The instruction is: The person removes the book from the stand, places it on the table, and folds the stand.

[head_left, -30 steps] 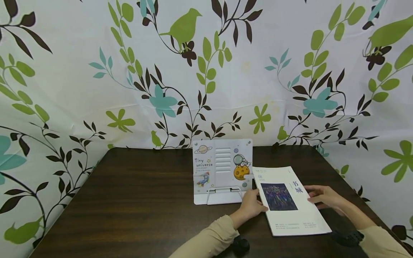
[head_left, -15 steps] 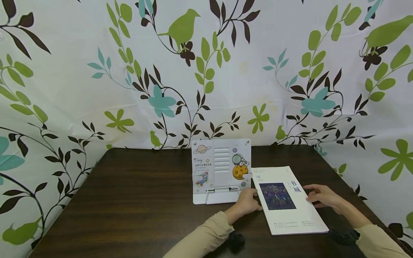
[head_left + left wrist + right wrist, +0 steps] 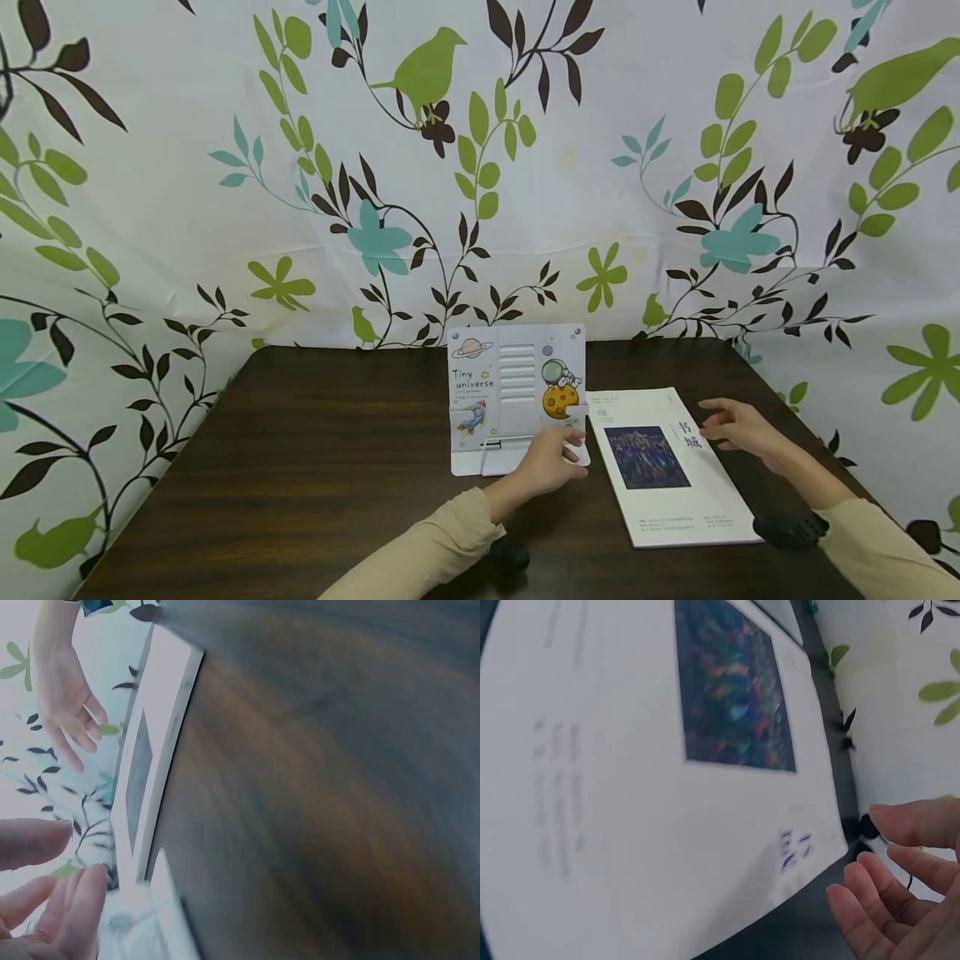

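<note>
A white book (image 3: 697, 508) with a dark picture on its cover lies flat on the table. To its left stands a white reading stand (image 3: 474, 346) with space drawings and the words "Tiny universe". My left hand (image 3: 546, 465) is in front of the stand's lower right part, partly covering it; its thumb and fingers (image 3: 88, 900) are apart with nothing between them in the left wrist view. Over the book's right edge hovers my right hand (image 3: 744, 429), fingers (image 3: 874, 881) loosely bent and holding nothing. The stand's wire holder (image 3: 486, 457) is partly hidden.
Dark wooden table (image 3: 300, 467) extends left of the stand. Behind it hangs a white cloth (image 3: 555, 192) with leaves and birds. Black wrist devices sit below the left hand (image 3: 510, 552) and at the right wrist (image 3: 787, 529).
My left hand has left the book's left edge and moved left to the stand. My right hand has lifted slightly off the book's right edge. The book stays put.
</note>
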The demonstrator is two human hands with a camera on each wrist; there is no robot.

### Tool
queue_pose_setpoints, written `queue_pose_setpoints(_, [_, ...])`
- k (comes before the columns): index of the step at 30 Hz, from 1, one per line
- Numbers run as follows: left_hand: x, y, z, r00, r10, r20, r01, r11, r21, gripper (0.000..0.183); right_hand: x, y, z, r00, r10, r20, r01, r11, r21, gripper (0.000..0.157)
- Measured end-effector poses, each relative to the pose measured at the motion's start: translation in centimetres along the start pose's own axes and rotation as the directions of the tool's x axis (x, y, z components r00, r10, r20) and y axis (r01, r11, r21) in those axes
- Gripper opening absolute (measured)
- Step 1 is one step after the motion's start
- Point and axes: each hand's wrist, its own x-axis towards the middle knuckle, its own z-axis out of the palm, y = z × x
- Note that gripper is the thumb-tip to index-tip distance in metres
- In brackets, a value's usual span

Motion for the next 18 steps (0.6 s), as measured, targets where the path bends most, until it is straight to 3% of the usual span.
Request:
queue_pose_setpoints(1, [-0.1, 0.0, -0.6, 1.0, 0.015, -0.015, -0.015, 1.0, 0.004, 0.048, 0.3, -0.1, 0.0, 1.0, -0.011, 0.008, 0.011, 1.0, 0.002, 0.072])
queue_pose_setpoints(9, [-1.6, -0.8, -6.6, 0.977, 0.115, -0.182, -0.1, 0.991, 0.093, 0.042, -2.9, -9.6, 0.4, 0.995, -0.086, 0.041, 0.086, 0.996, -0.012, 0.062])
queue_pose_setpoints(13, [-2.7, -1.3, -10.2, 0.95, 0.141, -0.278, -0.103, 0.984, 0.145, 0.041, -2.9, -12.0, 1.2, 0.99, -0.123, 0.07, 0.123, 0.992, 0.002, 0.059])
queue_pose_setpoints(18, [-3.9, -2.1, -13.7, 0.911, 0.135, -0.39, -0.059, 0.978, 0.2, 0.04, -2.3, -13.8, 2.2, 0.978, -0.181, 0.101, 0.176, 0.983, 0.058, 0.055])
